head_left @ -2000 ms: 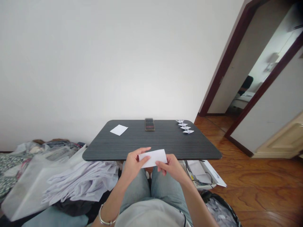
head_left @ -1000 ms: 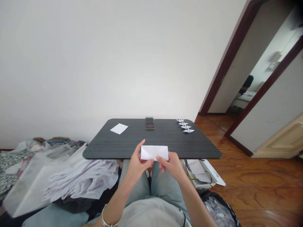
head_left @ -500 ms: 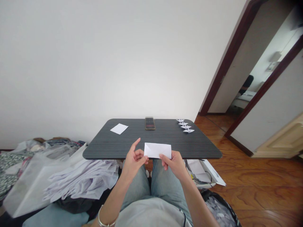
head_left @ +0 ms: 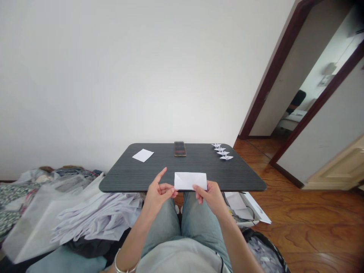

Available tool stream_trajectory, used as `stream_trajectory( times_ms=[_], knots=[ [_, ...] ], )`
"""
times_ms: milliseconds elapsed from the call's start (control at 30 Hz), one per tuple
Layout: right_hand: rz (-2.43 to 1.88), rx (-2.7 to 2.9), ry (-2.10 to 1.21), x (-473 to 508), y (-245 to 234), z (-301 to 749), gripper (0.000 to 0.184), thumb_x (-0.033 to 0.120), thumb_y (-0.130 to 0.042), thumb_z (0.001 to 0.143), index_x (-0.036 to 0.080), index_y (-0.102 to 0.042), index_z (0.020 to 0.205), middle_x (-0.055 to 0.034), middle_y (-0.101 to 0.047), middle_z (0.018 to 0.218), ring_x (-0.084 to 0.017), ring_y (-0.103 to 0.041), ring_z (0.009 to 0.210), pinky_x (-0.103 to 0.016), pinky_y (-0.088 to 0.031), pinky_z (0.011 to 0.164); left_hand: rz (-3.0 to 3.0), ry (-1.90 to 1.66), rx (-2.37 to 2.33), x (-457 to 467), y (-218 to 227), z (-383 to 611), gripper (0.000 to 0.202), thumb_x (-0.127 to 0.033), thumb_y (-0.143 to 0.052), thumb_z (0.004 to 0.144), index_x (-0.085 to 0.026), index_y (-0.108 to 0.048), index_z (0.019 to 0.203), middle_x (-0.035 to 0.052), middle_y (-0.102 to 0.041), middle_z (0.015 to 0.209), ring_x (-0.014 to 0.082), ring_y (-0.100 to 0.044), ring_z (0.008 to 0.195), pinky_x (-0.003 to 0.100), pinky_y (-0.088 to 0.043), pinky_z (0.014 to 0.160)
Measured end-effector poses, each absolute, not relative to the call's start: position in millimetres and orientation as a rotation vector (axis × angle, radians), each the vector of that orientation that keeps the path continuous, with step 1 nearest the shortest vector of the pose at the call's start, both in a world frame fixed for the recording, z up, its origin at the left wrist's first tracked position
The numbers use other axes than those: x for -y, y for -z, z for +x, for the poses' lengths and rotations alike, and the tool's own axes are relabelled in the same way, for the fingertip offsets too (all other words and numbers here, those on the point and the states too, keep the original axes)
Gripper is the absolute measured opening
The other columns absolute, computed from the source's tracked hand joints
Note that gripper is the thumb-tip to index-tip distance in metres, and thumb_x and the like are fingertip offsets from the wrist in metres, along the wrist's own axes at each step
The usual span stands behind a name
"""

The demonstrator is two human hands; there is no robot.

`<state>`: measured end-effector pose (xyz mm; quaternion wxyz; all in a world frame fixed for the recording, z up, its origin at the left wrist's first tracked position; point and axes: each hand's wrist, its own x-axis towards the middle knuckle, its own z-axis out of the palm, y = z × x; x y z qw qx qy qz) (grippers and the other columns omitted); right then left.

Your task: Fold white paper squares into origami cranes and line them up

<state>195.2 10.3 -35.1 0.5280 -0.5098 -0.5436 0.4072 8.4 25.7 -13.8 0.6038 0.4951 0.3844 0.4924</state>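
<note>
A white sheet of paper (head_left: 186, 180), folded into a long rectangle, is held over the table's near edge. My right hand (head_left: 209, 194) grips its lower right part, thumb on top and fingers behind. At the lower left corner, the thumb and bent fingers of my left hand (head_left: 159, 192) are pinched together, while its index finger points up and away. A crease runs near the paper's left end. Several white paper cranes (head_left: 226, 157) stand in a row at the table's far right. Another white sheet (head_left: 143, 155) lies flat at the far left.
A phone (head_left: 180, 148) lies at the back middle of the dark table (head_left: 125, 178), against the wall. Clothes (head_left: 99, 216) and plastic bags are heaped on the left. Below the table on the right are an open white box (head_left: 256, 208) and a black bag (head_left: 264, 250) with paper-like scraps.
The folded paper and my right hand have shifted very slightly to the right. My left hand has slid a little to the left, its fingertips now right at the corner.
</note>
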Motion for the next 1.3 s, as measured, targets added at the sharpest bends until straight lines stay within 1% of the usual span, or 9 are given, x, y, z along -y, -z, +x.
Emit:
stream_trajectory(
  times_ms=[133, 200, 333, 467, 600, 800, 1000, 1167, 1300],
  knots=[
    [-1.208, 1.272, -0.956, -11, 36, 198, 0.038, 0.04, -0.062, 0.073, 0.017, -0.052, 0.045, 0.0013, -0.051, 0.035, -0.009, -0.044, 0.031, -0.02, -0.035, 0.038, 1.136, -1.142, -0.894, -27, 14, 5, 0.086, -0.026, -0.072, 0.066, -0.012, -0.027, 0.138, 0.0092, -0.071, 0.085, 0.0182, -0.066, 0.076, 0.028, -0.052, 0.066],
    [-1.198, 1.279, -0.962, -11, 36, 198, 0.038, 0.04, -0.061, 0.074, 0.017, -0.052, 0.045, 0.0014, -0.051, 0.035, -0.009, -0.044, 0.031, -0.02, -0.035, 0.038, 1.124, -1.145, -0.872, -28, 17, 8, 0.079, -0.028, -0.071, 0.067, -0.014, -0.034, 0.135, 0.0106, -0.068, 0.096, 0.0193, -0.065, 0.082, 0.027, -0.052, 0.065],
    [-1.163, 1.296, -1.013, -10, 36, 191, 0.036, 0.039, -0.061, 0.073, 0.017, -0.051, 0.047, 0.0015, -0.052, 0.037, -0.008, -0.043, 0.031, -0.019, -0.033, 0.035, 1.159, -1.065, -0.794, -32, 28, 21, 0.081, -0.023, -0.075, 0.061, -0.015, -0.036, 0.131, 0.0083, -0.069, 0.091, 0.0173, -0.064, 0.077, 0.025, -0.051, 0.064],
    [-1.137, 1.281, -1.07, -10, 36, 183, 0.034, 0.039, -0.061, 0.072, 0.017, -0.049, 0.049, 0.002, -0.052, 0.039, -0.007, -0.041, 0.03, -0.018, -0.031, 0.032, 1.185, -1.097, -0.841, -31, 30, 30, 0.075, -0.021, -0.074, 0.061, -0.017, -0.04, 0.128, 0.0066, -0.066, 0.095, 0.0148, -0.062, 0.069, 0.023, -0.05, 0.057],
    [-1.135, 1.286, -1.074, -10, 36, 180, 0.032, 0.039, -0.061, 0.072, 0.017, -0.05, 0.052, 0.0026, -0.051, 0.039, -0.007, -0.041, 0.03, -0.018, -0.032, 0.032, 1.215, -1.1, -0.882, -28, 25, 31, 0.069, -0.021, -0.072, 0.062, -0.017, -0.043, 0.124, 0.0053, -0.065, 0.091, 0.013, -0.06, 0.063, 0.023, -0.049, 0.054],
    [-1.114, 1.3, -1.09, -12, 36, 179, 0.031, 0.039, -0.06, 0.072, 0.016, -0.051, 0.052, 0.0023, -0.052, 0.04, -0.006, -0.041, 0.03, -0.017, -0.031, 0.032, 1.284, -1.146, -0.885, -27, 22, 31, 0.063, -0.018, -0.071, 0.061, -0.016, -0.046, 0.119, 0.0044, -0.063, 0.089, 0.0131, -0.058, 0.066, 0.024, -0.049, 0.058],
    [-1.138, 1.275, -1.05, -11, 37, 184, 0.035, 0.043, -0.062, 0.071, 0.016, -0.051, 0.051, 0.0019, -0.052, 0.038, -0.007, -0.041, 0.03, -0.018, -0.031, 0.032, 1.228, -1.102, -0.839, -28, 17, 24, 0.072, -0.022, -0.072, 0.062, -0.016, -0.038, 0.125, 0.0017, -0.065, 0.076, 0.0114, -0.058, 0.06, 0.021, -0.047, 0.055],
    [-1.159, 1.295, -1.002, -12, 36, 189, 0.039, 0.042, -0.061, 0.072, 0.018, -0.048, 0.046, 0.0023, -0.05, 0.037, -0.007, -0.04, 0.03, -0.019, -0.031, 0.034, 1.233, -1.184, -0.879, -28, 11, 15, 0.073, -0.022, -0.072, 0.062, -0.017, -0.039, 0.127, -0.0077, -0.054, 0.057, 0.0095, -0.056, 0.054, 0.021, -0.048, 0.056],
    [-1.152, 1.28, -0.978, -13, 35, 190, 0.038, 0.043, -0.062, 0.072, 0.018, -0.049, 0.047, 0.0024, -0.05, 0.037, -0.008, -0.041, 0.031, -0.02, -0.031, 0.035, 1.23, -1.231, -0.894, -28, 10, 14, 0.072, -0.022, -0.072, 0.061, -0.015, -0.042, 0.126, -0.0065, -0.056, 0.057, 0.0096, -0.055, 0.054, 0.021, -0.046, 0.055]
  ],
)
